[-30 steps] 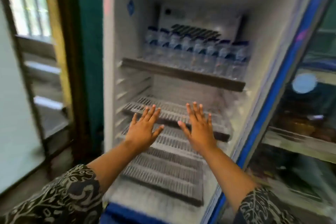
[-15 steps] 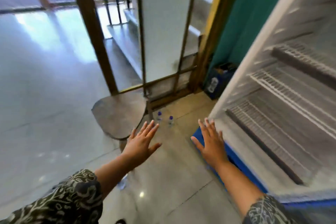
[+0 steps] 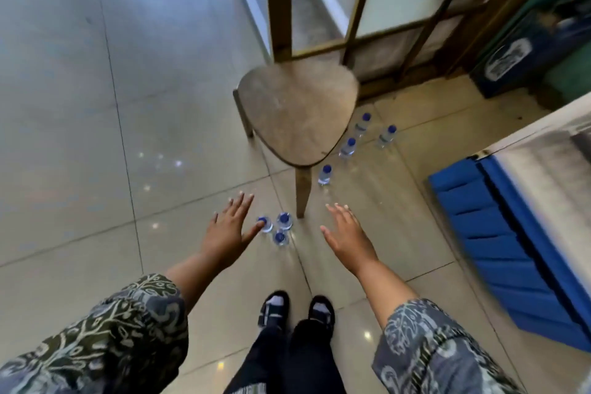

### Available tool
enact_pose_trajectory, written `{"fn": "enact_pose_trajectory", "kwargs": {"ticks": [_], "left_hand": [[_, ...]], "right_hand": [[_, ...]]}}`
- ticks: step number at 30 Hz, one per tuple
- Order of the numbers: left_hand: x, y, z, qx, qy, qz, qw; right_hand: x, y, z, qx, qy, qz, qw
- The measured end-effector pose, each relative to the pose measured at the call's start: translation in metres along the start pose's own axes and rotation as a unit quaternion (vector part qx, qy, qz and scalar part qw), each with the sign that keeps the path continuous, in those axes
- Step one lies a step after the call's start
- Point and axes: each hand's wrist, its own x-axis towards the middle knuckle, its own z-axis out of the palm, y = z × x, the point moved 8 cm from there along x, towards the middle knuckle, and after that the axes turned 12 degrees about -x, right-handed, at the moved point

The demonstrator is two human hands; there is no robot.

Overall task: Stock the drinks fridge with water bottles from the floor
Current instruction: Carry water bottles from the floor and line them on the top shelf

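Blue-capped clear plastic water bottles are clustered upright; the left hand and right hand are spread empty above, seemingly for gathering them.

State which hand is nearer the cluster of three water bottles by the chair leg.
Left. The left hand is just left of the three bottles, its thumb beside the nearest one. The right hand is on their right side, with bare floor between.

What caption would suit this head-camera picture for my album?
Open left hand and right hand reach toward three water bottles on the floor by a wooden chair.
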Motion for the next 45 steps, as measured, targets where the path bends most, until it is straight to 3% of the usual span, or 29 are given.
{"fn": "enact_pose_trajectory", "kwargs": {"ticks": [5,10,16,22,28,35,39,45], "left_hand": [[0.059,-0.099,0.086,-0.095,0.007,-0.105,0.990],[0.136,-0.172,0.181,-0.204,0.029,-0.154,0.966],[0.218,-0.225,0.257,-0.256,0.019,-0.153,0.954],[0.246,-0.240,0.292,-0.320,0.019,-0.163,0.933],[0.183,-0.208,0.246,-0.364,0.067,-0.194,0.908],[0.061,-0.082,0.094,-0.325,0.043,-0.145,0.933],[-0.003,0.030,-0.008,-0.296,0.040,-0.041,0.953],[-0.053,0.189,-0.106,-0.270,0.005,0.138,0.953]], "right_hand": [[0.085,0.018,0.121,-0.046,-0.074,-0.028,0.996],[0.153,0.038,0.257,-0.015,-0.126,-0.042,0.991],[0.202,0.061,0.368,0.034,-0.095,-0.052,0.994],[0.206,0.070,0.387,0.051,-0.012,-0.091,0.994],[0.163,0.066,0.316,0.058,-0.031,-0.067,0.996],[0.066,0.020,0.106,0.110,0.019,0.020,0.994],[-0.005,-0.001,-0.031,0.137,0.101,0.049,0.984],[-0.117,0.000,-0.186,0.156,0.210,0.060,0.963]]}}
